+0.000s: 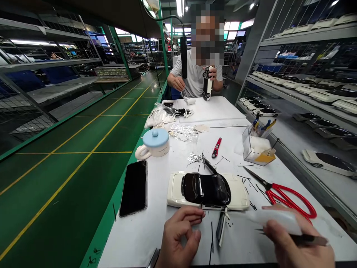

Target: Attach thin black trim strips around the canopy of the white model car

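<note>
Head view: red scissors [272, 194] lie beside the model car [206, 190].

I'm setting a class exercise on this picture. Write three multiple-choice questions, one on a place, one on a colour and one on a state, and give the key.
1. Where do the red scissors lie relative to the white model car?
A) To its right
B) To its left
C) On top of it

2. What colour is the lid of the mug?
A) Red
B) Light blue
C) Black

3. What is the co-worker doing with the small model car?
A) Holding it up by hand
B) Leaving it flat on the table
C) Cutting it with scissors

Answers:
1. A, since the scissors lie on the table right of the car.
2. B, since the lid is pale blue above the white mug.
3. A, since a hand holds the small car up on end.
</note>
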### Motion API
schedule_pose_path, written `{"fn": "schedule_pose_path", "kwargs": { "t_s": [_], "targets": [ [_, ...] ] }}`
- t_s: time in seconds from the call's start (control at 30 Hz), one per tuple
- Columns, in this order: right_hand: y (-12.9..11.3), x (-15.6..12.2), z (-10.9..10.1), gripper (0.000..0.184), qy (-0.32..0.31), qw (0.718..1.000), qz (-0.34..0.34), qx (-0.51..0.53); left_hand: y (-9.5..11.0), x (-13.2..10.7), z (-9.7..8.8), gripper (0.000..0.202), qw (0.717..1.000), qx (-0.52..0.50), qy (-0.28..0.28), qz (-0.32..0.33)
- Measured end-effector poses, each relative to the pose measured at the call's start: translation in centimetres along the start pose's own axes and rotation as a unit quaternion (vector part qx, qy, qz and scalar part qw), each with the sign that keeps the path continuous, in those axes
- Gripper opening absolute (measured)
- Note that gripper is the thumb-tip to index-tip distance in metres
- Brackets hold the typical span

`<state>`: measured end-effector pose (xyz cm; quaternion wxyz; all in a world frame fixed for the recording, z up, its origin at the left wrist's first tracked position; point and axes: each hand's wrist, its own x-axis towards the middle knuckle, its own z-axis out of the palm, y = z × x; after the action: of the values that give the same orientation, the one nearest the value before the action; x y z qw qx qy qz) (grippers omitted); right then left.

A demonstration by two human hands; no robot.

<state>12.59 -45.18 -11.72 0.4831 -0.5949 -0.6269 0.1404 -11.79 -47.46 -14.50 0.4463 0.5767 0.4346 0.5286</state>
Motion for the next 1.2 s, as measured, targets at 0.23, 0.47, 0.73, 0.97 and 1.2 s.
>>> {"fn": "schedule_pose_path", "kwargs": {
  "t_s": [0.23, 0.47, 0.73, 0.97, 1.2],
  "targets": [
    [-6.0, -0.5, 4.7, 0.03, 0.022, 0.988, 0.149, 0.029, 0.1, 0.2, -0.3, 0.036, 1.0, 0.001, -0.019, -0.006],
    [-5.7, -0.5, 6.0, 0.031, -0.008, 0.995, 0.096, -0.042, 0.4, 0.6, -0.6, 0.034, 0.999, -0.029, -0.012, -0.014],
    [-6.0, -0.7, 6.4, 0.03, -0.008, 0.994, 0.093, -0.061, 0.4, 0.6, -0.5, 0.03, 0.999, -0.042, -0.007, -0.019],
    [-6.2, -0.9, 6.4, 0.029, -0.002, 0.993, 0.103, -0.05, 0.4, 0.4, -0.5, 0.03, 0.999, -0.043, -0.005, -0.02],
    [-6.4, -1.0, 6.4, 0.03, 0.001, 0.993, 0.106, -0.052, 0.6, 0.6, -0.4, 0.029, 0.999, -0.039, -0.001, -0.017]
  ]
}}
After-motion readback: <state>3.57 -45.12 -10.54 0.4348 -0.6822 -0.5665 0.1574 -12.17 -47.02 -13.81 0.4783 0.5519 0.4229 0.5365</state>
